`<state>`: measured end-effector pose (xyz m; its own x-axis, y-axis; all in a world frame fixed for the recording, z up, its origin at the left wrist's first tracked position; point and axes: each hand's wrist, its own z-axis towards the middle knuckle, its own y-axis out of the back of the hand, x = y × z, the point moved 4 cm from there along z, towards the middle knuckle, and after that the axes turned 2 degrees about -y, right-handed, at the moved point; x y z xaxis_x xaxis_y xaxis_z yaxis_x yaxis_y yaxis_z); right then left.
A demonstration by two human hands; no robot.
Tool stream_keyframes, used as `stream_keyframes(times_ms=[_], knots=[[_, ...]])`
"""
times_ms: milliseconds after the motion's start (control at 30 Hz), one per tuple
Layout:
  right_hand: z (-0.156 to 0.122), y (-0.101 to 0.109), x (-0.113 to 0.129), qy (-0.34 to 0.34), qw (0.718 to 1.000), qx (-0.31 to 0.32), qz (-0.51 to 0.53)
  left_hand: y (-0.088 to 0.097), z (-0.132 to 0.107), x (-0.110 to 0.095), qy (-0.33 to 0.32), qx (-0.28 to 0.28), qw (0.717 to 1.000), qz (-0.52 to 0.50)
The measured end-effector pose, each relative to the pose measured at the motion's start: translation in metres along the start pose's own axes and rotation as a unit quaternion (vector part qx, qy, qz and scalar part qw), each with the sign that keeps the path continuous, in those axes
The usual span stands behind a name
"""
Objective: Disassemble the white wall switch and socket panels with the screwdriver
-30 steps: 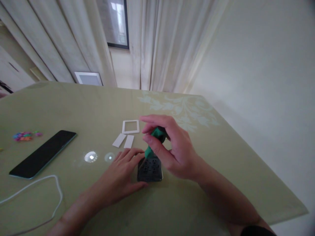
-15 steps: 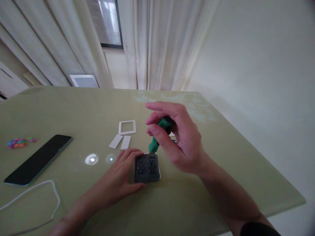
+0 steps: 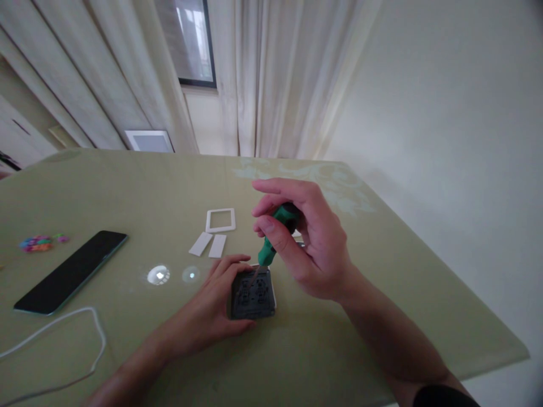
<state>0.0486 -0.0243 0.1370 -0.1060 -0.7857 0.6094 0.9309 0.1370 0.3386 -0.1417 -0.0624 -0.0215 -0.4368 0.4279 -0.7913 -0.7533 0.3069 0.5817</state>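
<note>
1. At the far left of the bench [image 3: 169, 186], a small heap of coloured pieces [image 3: 37, 244] lies loose; a dark-faced phone [image 3: 72, 272] lies aslant just to its right; a pale cable [image 3: 100, 328] loops nearer the person.
2. Left of centre, two white strips [image 3: 201, 244] lie side by side, slightly splayed; a white square frame [image 3: 233, 219] lies flat just beyond them, well clear of the fingers.
3. The left hand [image 3: 218, 297] spans the left side of a black square module [image 3: 259, 308]; its fingers are partly spread, the forefinger at the far left corner and the thumb along the near edge, so the module sits between them, face up on the bench.
4. A green screwdriver [image 3: 266, 251] leans over the module, its shaft slanting down and leftward to the face; the tip is too dim to tell whether it touches.
5. The right hand [image 3: 311, 243] has its fingers curled around the screwdriver handle, thumb pressed on the near side, forefinger extended above; they hang above and right of the module; a small item [image 3: 301, 244] is mostly hidden behind this hand.
</note>
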Motion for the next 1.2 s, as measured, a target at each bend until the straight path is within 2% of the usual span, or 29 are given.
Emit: stream_keyframes(times_ms=[100, 200, 333, 433, 500, 567, 633, 700, 767, 900, 967, 1100, 1200], knots=[[0.0, 0.002, 0.0, -0.004, 1.0, -0.011, 0.004, 0.005, 0.0, 0.0, 0.014, -0.037, 0.998, -0.048], [0.0, 0.005, 0.0, -0.008, 0.999, -0.036, 0.012, 0.008, -0.001, 0.007, 0.063, -0.061, 0.988, -0.13], [0.001, 0.014, 0.005, -0.006, 0.993, -0.115, 0.015, 0.018, 0.0, 0.018, 0.099, -0.109, 0.957, -0.249], [0.002, 0.022, 0.01, 0.007, 0.985, -0.174, 0.017, 0.029, 0.001, 0.028, 0.125, -0.157, 0.941, -0.274], [0.003, 0.025, 0.013, 0.011, 0.981, -0.192, 0.013, 0.033, 0.002, 0.035, 0.132, -0.195, 0.927, -0.292], [0.003, 0.028, 0.013, 0.006, 0.981, -0.196, 0.009, 0.034, 0.004, 0.044, 0.136, -0.252, 0.89, -0.355], [0.003, 0.031, 0.013, 0.003, 0.981, -0.194, 0.011, 0.031, 0.006, 0.051, 0.151, -0.315, 0.835, -0.425], [0.002, 0.035, 0.014, 0.003, 0.983, -0.183, 0.012, 0.028, 0.008, 0.052, 0.174, -0.347, 0.796, -0.464], [0.001, 0.038, 0.016, -0.001, 0.986, -0.164, 0.002, 0.027, 0.011, 0.047, 0.184, -0.339, 0.791, -0.474], [0.002, 0.039, 0.016, -0.013, 0.994, -0.098, -0.04, 0.03, 0.011, 0.034, 0.183, -0.293, 0.826, -0.446], [0.003, 0.035, 0.015, -0.005, 0.996, -0.068, -0.062, 0.031, 0.01, 0.032, 0.184, -0.28, 0.834, -0.439], [0.003, 0.015, 0.006, 0.014, 0.998, -0.008, -0.068, 0.031, 0.009, 0.032, 0.181, -0.26, 0.832, -0.456], [0.001, -0.009, -0.01, -0.025, 0.997, 0.07, -0.036, 0.028, 0.011, 0.03, 0.149, -0.227, 0.815, -0.511]])
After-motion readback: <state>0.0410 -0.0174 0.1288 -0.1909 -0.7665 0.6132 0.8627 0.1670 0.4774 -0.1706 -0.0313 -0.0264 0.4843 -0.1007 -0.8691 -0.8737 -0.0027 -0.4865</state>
